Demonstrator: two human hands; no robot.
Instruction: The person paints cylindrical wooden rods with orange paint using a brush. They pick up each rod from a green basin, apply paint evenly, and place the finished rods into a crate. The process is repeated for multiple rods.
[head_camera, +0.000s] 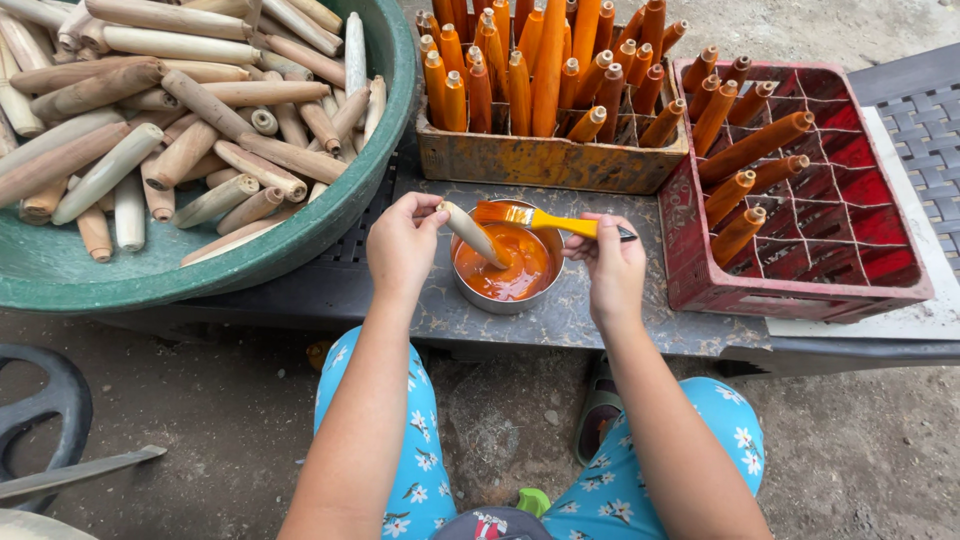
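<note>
My left hand (403, 243) holds a bare wooden handle (470, 232) by its upper end, its lower tip dipped in the orange paint of a small metal bowl (505, 297). My right hand (610, 264) grips a paintbrush (545, 218) with a yellow handle and orange-loaded bristles, held level above the bowl and just beside the handle. The bowl sits on a dark, paint-stained table (600, 320) right in front of me.
A big green basin (330, 215) of unpainted wooden handles stands at the left. Behind the bowl a stained wooden crate (545, 160) holds several orange-painted handles upright. A red divided crate (810, 300) at the right holds several more. My knees in blue floral trousers are below.
</note>
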